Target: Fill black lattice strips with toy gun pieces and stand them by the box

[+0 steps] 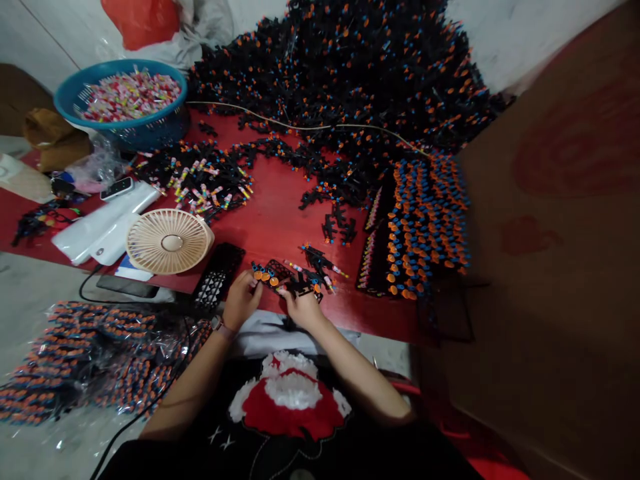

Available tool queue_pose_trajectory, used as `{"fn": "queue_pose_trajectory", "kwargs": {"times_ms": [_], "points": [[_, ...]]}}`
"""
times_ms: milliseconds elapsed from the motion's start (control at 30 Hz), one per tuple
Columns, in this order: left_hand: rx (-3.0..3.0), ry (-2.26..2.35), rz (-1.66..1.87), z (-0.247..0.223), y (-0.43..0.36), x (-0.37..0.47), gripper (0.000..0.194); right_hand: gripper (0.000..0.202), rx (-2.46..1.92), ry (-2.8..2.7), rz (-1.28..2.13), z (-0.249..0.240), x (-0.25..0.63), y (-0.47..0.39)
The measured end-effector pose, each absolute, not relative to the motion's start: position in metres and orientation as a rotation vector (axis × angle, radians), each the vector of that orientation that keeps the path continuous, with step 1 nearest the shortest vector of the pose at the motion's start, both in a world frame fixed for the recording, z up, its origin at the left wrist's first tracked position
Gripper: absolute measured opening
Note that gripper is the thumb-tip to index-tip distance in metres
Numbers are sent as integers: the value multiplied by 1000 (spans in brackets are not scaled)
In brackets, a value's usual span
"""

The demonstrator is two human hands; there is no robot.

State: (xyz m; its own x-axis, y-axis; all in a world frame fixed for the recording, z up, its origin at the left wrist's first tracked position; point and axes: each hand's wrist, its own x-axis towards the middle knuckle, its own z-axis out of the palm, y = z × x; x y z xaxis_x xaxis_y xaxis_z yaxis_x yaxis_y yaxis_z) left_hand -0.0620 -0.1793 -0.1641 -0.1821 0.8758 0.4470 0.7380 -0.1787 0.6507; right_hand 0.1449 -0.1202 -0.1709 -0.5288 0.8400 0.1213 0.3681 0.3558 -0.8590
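Note:
My left hand (243,301) is closed at the left end of a small black slotted rack (281,269), which carries a few pieces with round orange and blue ends (265,276). My right hand (303,308) is closed at the rack's right side, its fingers around a black piece that looks like a small toy gun (300,287); the hand partly hides it. Just beyond lies a little heap of black toy guns (316,260), some with colourful wrapped candy tubes (339,271) attached. Another black rack (220,273) lies left of my left hand.
Filled racks with orange and blue ends (425,227) are stacked at the right, beside a brown cardboard wall (540,267). A huge pile of black toy guns (330,67) covers the back. A beige fan (170,241) and a blue basket of candies (120,127) stand left. Bagged sets (100,353) lie below.

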Motion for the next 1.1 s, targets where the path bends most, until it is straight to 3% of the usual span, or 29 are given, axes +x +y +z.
{"fn": "queue_pose_trajectory", "kwargs": {"times_ms": [300,467,700,900,1100], "points": [[1908,1879,1266,-165,-178,-65,18,33,-1134,-2288,1119,-156,123,-120],[1919,1876,1226,-163,-177,-66,20,23,-996,-2231,1148,-142,146,-106],[1915,1864,1210,-164,-177,-69,22,21,-1617,-1821,509,-151,225,-70],[1933,1857,1212,-163,-176,-69,22,10,-1525,-1773,679,-151,229,-87],[1917,1856,1272,-161,-175,-67,23,13,-1070,-1853,1245,-142,188,-123]]}}
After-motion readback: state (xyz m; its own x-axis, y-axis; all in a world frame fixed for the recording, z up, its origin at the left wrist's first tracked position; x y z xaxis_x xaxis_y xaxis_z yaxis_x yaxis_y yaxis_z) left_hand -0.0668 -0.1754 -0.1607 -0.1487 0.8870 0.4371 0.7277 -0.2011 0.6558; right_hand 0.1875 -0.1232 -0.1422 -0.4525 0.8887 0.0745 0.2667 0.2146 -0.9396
